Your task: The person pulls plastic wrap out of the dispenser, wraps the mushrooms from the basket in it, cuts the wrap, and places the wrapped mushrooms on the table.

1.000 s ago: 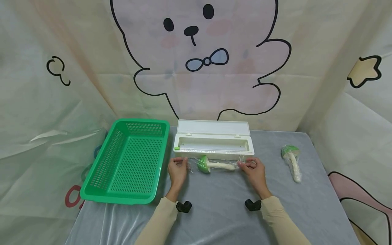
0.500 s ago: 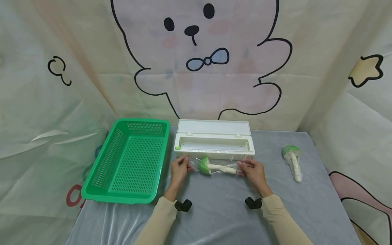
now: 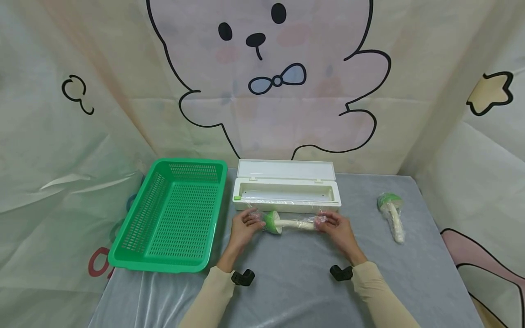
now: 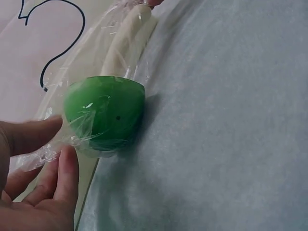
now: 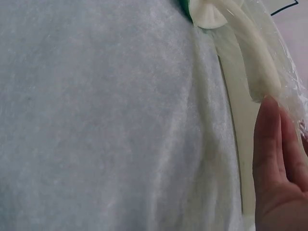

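Note:
A toy mushroom with a green cap [image 3: 272, 222] and a white stem lies sideways between both hands, with clear cling film [image 4: 86, 127] around it. My left hand [image 3: 244, 228] pinches the gathered film beyond the cap; in the left wrist view the thumb and fingers close on it beside the cap. At the stem end, my right hand [image 3: 337, 231] pinches the film, its fingertips against the tip of the stem in the right wrist view. Right behind the mushroom stands a white cling film dispenser [image 3: 287, 207], its lid raised and a green slider at its left end.
A green plastic basket [image 3: 164, 267] stands to the left of the dispenser. On the right of the grey-covered table [image 3: 295, 291] lies another green-capped mushroom [image 3: 393, 219] wrapped in film. A fabric backdrop [image 3: 279, 118] rises behind the table.
My left hand has moved slightly right, closer to the cap, and its fingers have drawn in. The film, spread out towards the dispenser before, is now gathered tighter at both ends.

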Motion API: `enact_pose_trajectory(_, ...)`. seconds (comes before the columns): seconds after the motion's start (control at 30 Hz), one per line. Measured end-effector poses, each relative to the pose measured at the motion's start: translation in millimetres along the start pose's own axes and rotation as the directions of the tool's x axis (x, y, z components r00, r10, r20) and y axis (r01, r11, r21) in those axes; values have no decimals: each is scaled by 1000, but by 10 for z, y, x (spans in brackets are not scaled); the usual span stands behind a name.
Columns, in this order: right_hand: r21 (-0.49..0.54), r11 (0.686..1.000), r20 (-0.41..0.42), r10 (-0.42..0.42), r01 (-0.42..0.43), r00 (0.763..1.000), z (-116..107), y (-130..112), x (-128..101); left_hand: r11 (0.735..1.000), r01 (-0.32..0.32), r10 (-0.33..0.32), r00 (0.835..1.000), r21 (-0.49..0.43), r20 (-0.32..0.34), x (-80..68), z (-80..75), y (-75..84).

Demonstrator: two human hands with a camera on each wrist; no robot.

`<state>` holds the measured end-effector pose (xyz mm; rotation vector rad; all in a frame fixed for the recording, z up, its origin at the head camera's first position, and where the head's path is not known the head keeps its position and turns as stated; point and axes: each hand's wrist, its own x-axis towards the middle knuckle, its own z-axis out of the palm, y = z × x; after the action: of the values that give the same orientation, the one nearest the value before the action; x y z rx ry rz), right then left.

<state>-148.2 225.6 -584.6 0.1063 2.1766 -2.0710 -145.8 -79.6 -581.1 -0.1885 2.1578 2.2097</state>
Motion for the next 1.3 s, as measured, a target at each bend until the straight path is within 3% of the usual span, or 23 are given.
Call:
enact_pose_trajectory(0.1,-8,1000,25,-15,16,1000,2,-2,-11,996,-35,40,998,79,-55,15,7,-29)
enact_pose_trajectory(0.23,-3,999,-11,-35,35,999,38,-20,-10,984,-69,92,986,163,-137,44,36,-49)
enact_pose_trajectory(0.47,-7,999,-94,-52,52,994,81,-71,11,999,-41,44,984,24,-171,51,63,32)
enact_pose_trajectory(0.63,10,998,-129,-57,59,990,80,-148,34,997,-65,57,983,-42,-175,76,50,100)
enact_pose_trajectory(0.83,55,995,-128,-71,79,989,65,-275,73,994,-78,65,983,-71,-172,120,30,199)
enact_pose_trajectory(1.3,35,995,-127,-93,98,988,47,-500,114,991,-59,37,982,-118,-184,191,30,403)
